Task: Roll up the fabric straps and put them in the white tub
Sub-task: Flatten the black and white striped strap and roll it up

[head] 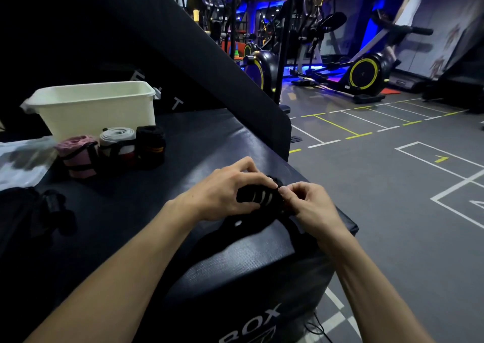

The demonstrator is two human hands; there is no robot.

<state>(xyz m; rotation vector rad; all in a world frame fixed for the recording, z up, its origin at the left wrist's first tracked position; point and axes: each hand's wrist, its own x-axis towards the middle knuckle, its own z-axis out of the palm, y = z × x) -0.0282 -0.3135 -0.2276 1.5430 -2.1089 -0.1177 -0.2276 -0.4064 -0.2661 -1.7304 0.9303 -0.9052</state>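
My left hand grips a black fabric strap with white stripes, partly rolled, above the right corner of the black padded box. At the roll's right end my right hand pinches the strap. The strap's loose tail trails down onto the box towards me. The white tub stands at the back left of the box. In front of it stand three rolled straps: a pink one, a grey and white one and a black one.
A dark heap of loose straps lies at the left edge beside a clear plastic bag. A black slanted pad rises behind the box. To the right the box drops off to the gym floor, with exercise machines beyond.
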